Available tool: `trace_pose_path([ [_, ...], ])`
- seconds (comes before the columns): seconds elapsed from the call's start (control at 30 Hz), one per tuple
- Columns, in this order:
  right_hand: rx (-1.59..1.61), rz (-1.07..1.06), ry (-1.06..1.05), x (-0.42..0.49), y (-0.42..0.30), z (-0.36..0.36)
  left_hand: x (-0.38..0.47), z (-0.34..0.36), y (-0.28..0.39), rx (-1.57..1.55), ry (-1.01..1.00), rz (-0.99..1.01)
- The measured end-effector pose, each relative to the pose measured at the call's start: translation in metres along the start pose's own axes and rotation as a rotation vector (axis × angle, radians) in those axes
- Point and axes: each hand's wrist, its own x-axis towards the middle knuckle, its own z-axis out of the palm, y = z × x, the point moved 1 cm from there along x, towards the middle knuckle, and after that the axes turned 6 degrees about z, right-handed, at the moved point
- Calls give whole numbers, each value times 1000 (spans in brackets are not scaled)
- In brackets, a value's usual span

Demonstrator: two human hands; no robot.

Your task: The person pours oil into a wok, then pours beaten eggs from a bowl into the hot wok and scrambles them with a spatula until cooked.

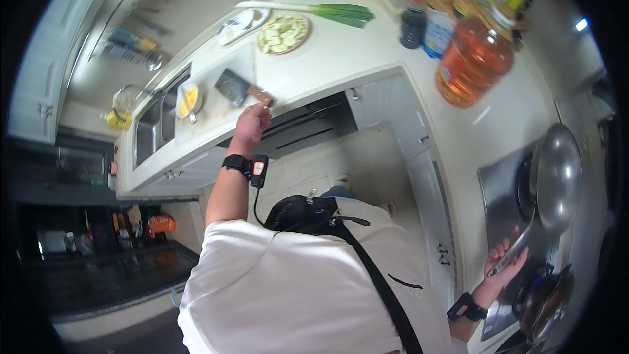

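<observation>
My right hand (507, 258) grips the long handle of a metal wok (559, 177), its shiny rounded bowl tilted above the gas cooktop (499, 187). At the counter's front edge, my left hand (253, 120) has curled fingers close to the end of a cleaver's wooden handle (260, 94); no object shows plainly in it. The cleaver's blade (232, 86) lies flat on a pale cutting board (214, 108). Also on that board stands a bowl (196, 105) of yellow liquid, like beaten egg, with a utensil leaning in it.
A plate of sliced pale-green vegetable (284, 34), a small tray (242, 27) and a leek (314, 9) lie along the back counter. A large oil jug (474, 56) and a dark sauce bottle (414, 24) stand at the corner. Another pan (545, 302) sits on the cooktop. The sink (156, 123) is at left.
</observation>
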Motion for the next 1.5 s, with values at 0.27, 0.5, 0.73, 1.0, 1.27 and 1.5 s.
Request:
trace_pose_path([
  [0.27,160,-21,-264,-3,2,-29,23,-94,-41,-156,137,-55],
  [0.5,215,-432,60,8,17,-84,52,-204,-30,-354,464,31],
  [0.73,-254,242,192,34,126,10,110,-263,-15,-698,413,-73],
  [1.0,-1312,469,-145,85,270,297,152,-264,-11,-688,185,-147],
  [1.27,-1741,-368,-1556,102,491,516,81,-238,24,-558,294,-29],
  [1.5,-1459,-957,-2016,74,688,577,52,-244,45,-424,146,-83],
])
